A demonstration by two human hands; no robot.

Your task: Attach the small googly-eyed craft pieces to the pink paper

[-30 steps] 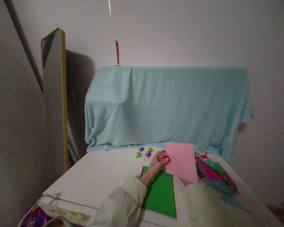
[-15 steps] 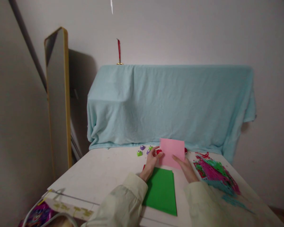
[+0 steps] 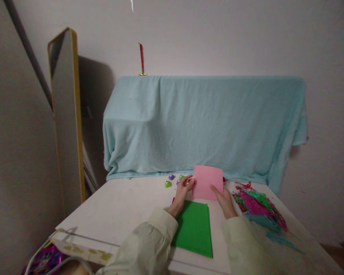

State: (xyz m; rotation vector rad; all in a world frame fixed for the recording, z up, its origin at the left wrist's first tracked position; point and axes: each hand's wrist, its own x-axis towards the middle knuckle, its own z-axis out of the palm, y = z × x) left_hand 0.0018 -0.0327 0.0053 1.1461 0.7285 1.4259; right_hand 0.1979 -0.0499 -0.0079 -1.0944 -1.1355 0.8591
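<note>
A sheet of pink paper (image 3: 208, 181) is held up over the table, with small holes along the upper part of its left edge. My right hand (image 3: 223, 197) grips its lower right part, thumb on the front and fingers mostly hidden behind. At the left edge my left hand (image 3: 184, 190) has its fingers curled around a small red craft punch (image 3: 190, 180), mostly covered by the fingers and paper. A stack of green paper (image 3: 193, 229) lies below, under my left wrist, a bit of red showing at its upper left corner.
Several small purple and green craft punches with eyes (image 3: 167, 184) stand left of the paper. Cut, perforated paper scraps (image 3: 259, 206) are heaped on the right. A light blue cloth (image 3: 206, 126) hangs behind the white table (image 3: 117, 206). A tall mirror (image 3: 64, 114) leans at the left.
The view has shifted slightly. Both hands keep their hold, and the pink sheet now bends a little along its top edge.
</note>
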